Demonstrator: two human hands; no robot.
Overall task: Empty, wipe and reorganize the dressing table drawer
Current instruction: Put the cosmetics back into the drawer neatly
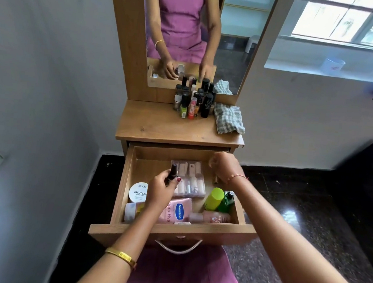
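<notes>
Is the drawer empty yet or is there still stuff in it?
Not empty. The open drawer still holds a Vaseline tube, a nail polish remover tub, a green bottle and a clear case.

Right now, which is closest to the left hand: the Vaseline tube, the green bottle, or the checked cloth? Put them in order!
Measured from the left hand:
1. Vaseline tube, in the drawer just right of the wrist.
2. Green bottle, at the drawer's right side.
3. Checked cloth, up on the tabletop, far right.
</notes>
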